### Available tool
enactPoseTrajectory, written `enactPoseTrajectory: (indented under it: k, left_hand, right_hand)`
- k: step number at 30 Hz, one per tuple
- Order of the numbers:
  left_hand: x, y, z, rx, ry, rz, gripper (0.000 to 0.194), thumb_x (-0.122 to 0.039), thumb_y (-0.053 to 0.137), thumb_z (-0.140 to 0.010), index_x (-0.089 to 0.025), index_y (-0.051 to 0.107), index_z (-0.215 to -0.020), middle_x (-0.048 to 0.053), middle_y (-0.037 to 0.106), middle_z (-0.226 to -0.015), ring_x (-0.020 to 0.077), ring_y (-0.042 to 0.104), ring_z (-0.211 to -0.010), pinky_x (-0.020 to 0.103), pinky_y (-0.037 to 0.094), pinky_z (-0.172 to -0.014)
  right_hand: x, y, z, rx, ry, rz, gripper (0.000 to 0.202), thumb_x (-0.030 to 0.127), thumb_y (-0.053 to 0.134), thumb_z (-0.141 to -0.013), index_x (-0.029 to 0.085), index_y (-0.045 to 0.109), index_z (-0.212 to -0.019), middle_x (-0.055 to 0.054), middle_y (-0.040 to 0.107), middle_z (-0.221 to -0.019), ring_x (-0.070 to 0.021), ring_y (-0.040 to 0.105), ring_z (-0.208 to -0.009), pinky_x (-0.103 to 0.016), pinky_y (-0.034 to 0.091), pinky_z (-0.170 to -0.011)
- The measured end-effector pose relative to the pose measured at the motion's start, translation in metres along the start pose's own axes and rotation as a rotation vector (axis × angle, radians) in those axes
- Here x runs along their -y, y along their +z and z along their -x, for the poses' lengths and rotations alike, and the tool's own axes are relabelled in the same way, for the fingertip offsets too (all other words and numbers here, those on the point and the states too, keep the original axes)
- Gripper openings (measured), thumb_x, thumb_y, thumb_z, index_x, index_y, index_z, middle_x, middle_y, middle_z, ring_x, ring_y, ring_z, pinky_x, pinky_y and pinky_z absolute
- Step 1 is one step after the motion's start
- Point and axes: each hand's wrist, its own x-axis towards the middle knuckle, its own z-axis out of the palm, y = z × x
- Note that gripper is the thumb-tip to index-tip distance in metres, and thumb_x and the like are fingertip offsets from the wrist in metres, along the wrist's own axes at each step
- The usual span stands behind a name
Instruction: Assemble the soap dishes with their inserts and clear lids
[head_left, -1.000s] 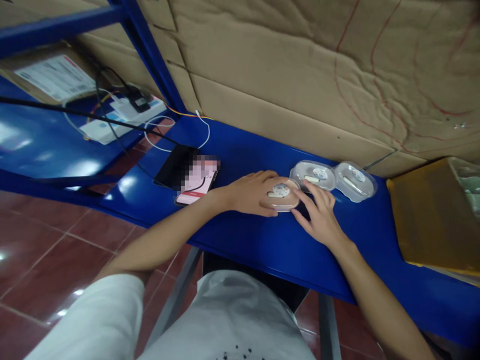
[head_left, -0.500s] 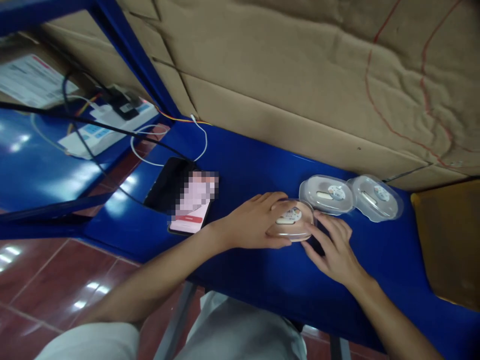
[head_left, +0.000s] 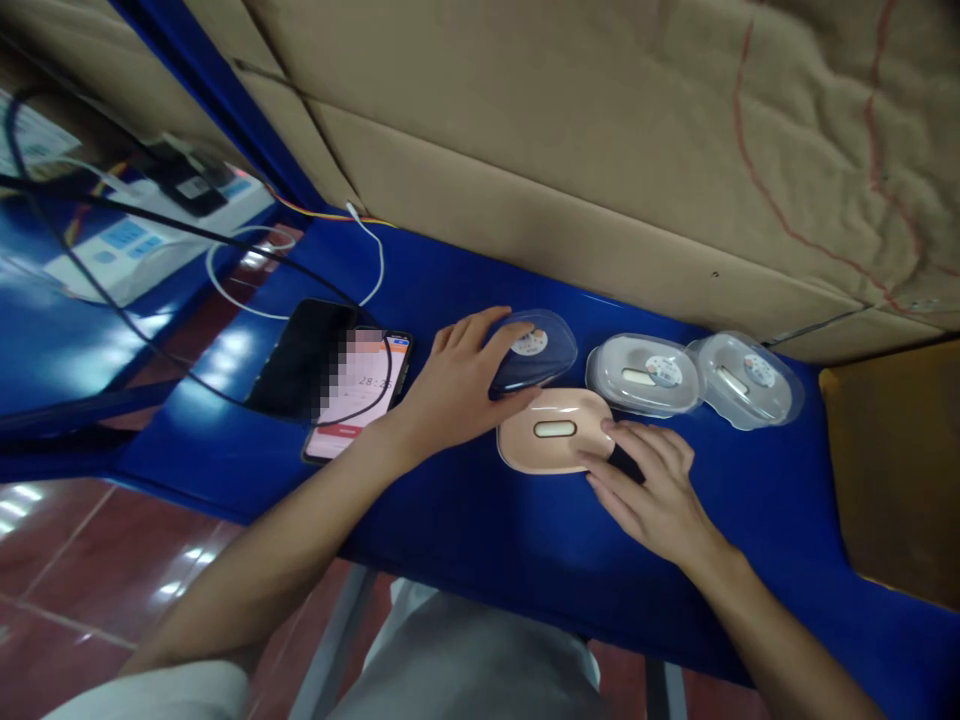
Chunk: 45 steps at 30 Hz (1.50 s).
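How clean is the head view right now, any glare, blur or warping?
Head view: dim, blue-tinted; glare patches on the glossy blue metal table and red floor tiles; the phone screen is partly pixelated; edges bend outward; the clear plastic lid in the left hand looks slightly soft.

Dim, bluish indoor light. Glossy blue metal bench (head_left: 525, 540) shows white glare patches at its left end; red floor tiles (head_left: 67, 560) below it glint too. Edges bowed by wide lens, overall slightly soft w/ motion blur.

Clear lid (head_left: 534, 350) lifted off — pink base (head_left: 553, 431) flat.
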Motion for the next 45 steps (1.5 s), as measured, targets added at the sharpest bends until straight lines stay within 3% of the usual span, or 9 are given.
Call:
enactPoseTrajectory:
  k: [9, 13, 17, 21, 25, 27, 30, 38, 45]
  left_hand:
    - [0.008, 0.009, -0.009, 0.105, 0.001, -0.005, 0.06, -0.037, 0.075, -0.096, -0.022, 0.054, -0.15, 0.019, 0.044, -0.168, 0.0401, 0.041, -0.157, 0.06, 0.036, -0.126]
    - [0.012, 0.018, -0.007, 0.16, 0.048, -0.017, 0.065, -0.035, 0.077, -0.095, -0.022, 0.051, -0.153, 0.02, 0.041, -0.171, 0.0385, 0.038, -0.161, 0.062, 0.031, -0.13]
    - [0.004, 0.012, 0.0, 0.141, 0.092, -0.055, 0.054, -0.038, 0.062, -0.106, -0.023, 0.049, -0.157, 0.02, 0.033, -0.176, 0.0397, 0.03, -0.165, 0.066, 0.025, -0.132]
    - [-0.018, -0.004, 0.016, 0.145, 0.245, -0.035, 0.043, -0.042, 0.05, -0.113, -0.025, 0.056, -0.152, 0.016, 0.052, -0.165, 0.0357, 0.047, -0.156, 0.058, 0.037, -0.127]
    - [-0.037, -0.006, 0.033, 0.3, 0.376, -0.054, 0.075, -0.068, 0.066, -0.1, -0.026, 0.048, -0.159, 0.018, 0.056, -0.162, 0.0388, 0.057, -0.145, 0.054, 0.049, -0.115]
    - [-0.041, -0.001, 0.038, 0.321, 0.388, -0.086, 0.091, -0.068, 0.078, -0.092, -0.025, 0.041, -0.163, 0.021, 0.052, -0.164, 0.0409, 0.057, -0.145, 0.055, 0.049, -0.114]
    - [-0.043, 0.005, 0.04, 0.34, 0.379, -0.081, 0.091, -0.055, 0.083, -0.092, -0.026, 0.037, -0.165, 0.019, 0.051, -0.165, 0.0388, 0.057, -0.146, 0.052, 0.048, -0.116]
    - [-0.044, -0.003, 0.037, 0.388, 0.365, 0.095, 0.084, -0.039, 0.081, -0.091, -0.031, 0.038, -0.163, 0.011, 0.051, -0.168, 0.0346, 0.052, -0.152, 0.053, 0.044, -0.124]
    - [-0.033, -0.014, 0.027, 0.287, 0.261, 0.144, 0.061, -0.048, 0.077, -0.095, -0.029, 0.051, -0.147, 0.012, 0.049, -0.167, 0.0334, 0.05, -0.154, 0.052, 0.047, -0.124]
  right_hand:
    - [0.012, -0.006, -0.005, 0.042, -0.069, -0.103, 0.029, 0.014, 0.068, -0.101, 0.029, 0.073, -0.126, -0.005, 0.077, -0.133, -0.0256, 0.063, -0.13, -0.046, 0.039, -0.115]
    - [0.013, -0.005, -0.005, 0.087, -0.066, -0.082, 0.027, 0.026, 0.071, -0.102, 0.031, 0.072, -0.129, -0.005, 0.075, -0.137, -0.0269, 0.063, -0.132, -0.047, 0.039, -0.116]
    - [0.01, -0.005, -0.005, 0.115, -0.043, -0.064, 0.032, 0.035, 0.069, -0.104, 0.028, 0.069, -0.135, -0.01, 0.072, -0.143, -0.0305, 0.061, -0.138, -0.049, 0.037, -0.117]
    - [0.008, -0.005, -0.008, 0.131, -0.043, -0.062, 0.027, 0.036, 0.067, -0.106, 0.028, 0.069, -0.132, -0.01, 0.071, -0.146, -0.0307, 0.061, -0.139, -0.05, 0.036, -0.117]
    - [0.008, -0.004, -0.008, 0.188, -0.031, -0.046, 0.034, 0.04, 0.06, -0.11, 0.026, 0.065, -0.14, -0.012, 0.069, -0.149, -0.0311, 0.059, -0.139, -0.053, 0.033, -0.12]
    - [0.009, -0.003, -0.006, 0.211, -0.031, -0.041, 0.037, 0.042, 0.059, -0.11, 0.025, 0.064, -0.142, -0.013, 0.068, -0.15, -0.0319, 0.057, -0.14, -0.054, 0.032, -0.12]
    - [0.01, -0.003, -0.005, 0.216, -0.015, -0.044, 0.036, 0.041, 0.062, -0.108, 0.026, 0.065, -0.141, -0.013, 0.068, -0.151, -0.0328, 0.056, -0.138, -0.053, 0.034, -0.118]
    - [0.015, -0.001, -0.003, 0.139, 0.013, -0.114, 0.041, 0.037, 0.067, -0.103, 0.032, 0.063, -0.143, -0.009, 0.068, -0.141, -0.0323, 0.059, -0.129, -0.05, 0.04, -0.112]
    - [0.012, -0.004, 0.006, -0.074, 0.035, -0.08, 0.064, 0.034, 0.08, -0.095, 0.04, 0.055, -0.153, -0.006, 0.065, -0.138, -0.0297, 0.064, -0.121, -0.046, 0.049, -0.106]
